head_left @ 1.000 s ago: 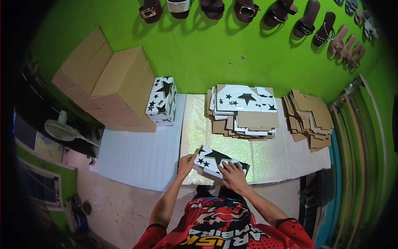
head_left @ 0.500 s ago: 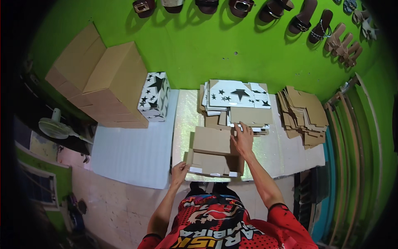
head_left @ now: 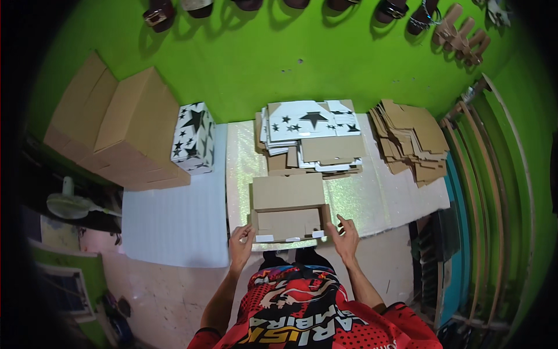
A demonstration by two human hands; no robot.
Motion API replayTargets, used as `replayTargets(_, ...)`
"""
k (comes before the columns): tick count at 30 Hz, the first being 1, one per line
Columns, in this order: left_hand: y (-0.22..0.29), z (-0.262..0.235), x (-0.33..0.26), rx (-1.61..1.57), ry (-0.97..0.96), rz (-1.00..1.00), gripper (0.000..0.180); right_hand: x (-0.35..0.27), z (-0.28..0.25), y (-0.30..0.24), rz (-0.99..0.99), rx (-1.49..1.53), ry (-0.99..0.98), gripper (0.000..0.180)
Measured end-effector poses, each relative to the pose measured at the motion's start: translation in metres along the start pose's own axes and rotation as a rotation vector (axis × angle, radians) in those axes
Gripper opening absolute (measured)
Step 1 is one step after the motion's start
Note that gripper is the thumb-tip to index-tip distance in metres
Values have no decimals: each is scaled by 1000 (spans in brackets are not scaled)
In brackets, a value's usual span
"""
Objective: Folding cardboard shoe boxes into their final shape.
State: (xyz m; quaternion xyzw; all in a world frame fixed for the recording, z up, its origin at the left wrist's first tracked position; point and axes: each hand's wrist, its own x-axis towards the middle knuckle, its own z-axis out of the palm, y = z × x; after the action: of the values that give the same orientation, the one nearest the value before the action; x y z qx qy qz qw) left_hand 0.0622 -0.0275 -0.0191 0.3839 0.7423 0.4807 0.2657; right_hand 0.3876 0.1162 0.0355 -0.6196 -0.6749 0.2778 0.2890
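An unfolded cardboard box point(head_left: 289, 220) sits between the two hands at the near edge of the surface point(head_left: 386, 200), its lid raised on the far side. The left hand point(head_left: 241, 238) has bent fingers at the box's near left corner; whether they grip it is unclear. The right hand point(head_left: 345, 234) is spread, thumb apart from fingers, beside the box's right wall.

Beyond both hands, on the shimmering pale covering, lies a stack of flattened star-patterned boxes point(head_left: 314, 127). Farther off to the right hand's right are flattened brown boxes point(head_left: 414, 136). Left of the left hand a pale sheet point(head_left: 174, 227) carries a large carton point(head_left: 139, 131) and, toward its far end, an upright starred box point(head_left: 193, 142); a fan point(head_left: 64, 203) stands past them. Sandals point(head_left: 389, 11) hang on the green wall point(head_left: 244, 70) far ahead.
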Motion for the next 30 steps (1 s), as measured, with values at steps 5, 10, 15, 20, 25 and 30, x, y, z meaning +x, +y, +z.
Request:
replayTargets(5,20,22,-6,73,169,-62,59,-15,16,-12,159,-122,19,77)
replayTargets(10,13,47,-11,-103,254,-381,62,-14,26,-7,322,-179,-59,78)
replayTargets(15,-1,43,-18,-355,124,-581,68,-14,26,11,332,-111,-114,72)
replayTargets(20,-1,35,-35,-410,113,-298,67,-24,28,30,214,421,-136,67)
replayTargets(25,-2,28,-33,-37,7,-78,61,-24,29,41,-85,16,-178,78)
replayTargets(30,2,21,-30,340,121,267,62,-20,17,31,-91,-15,-179,73)
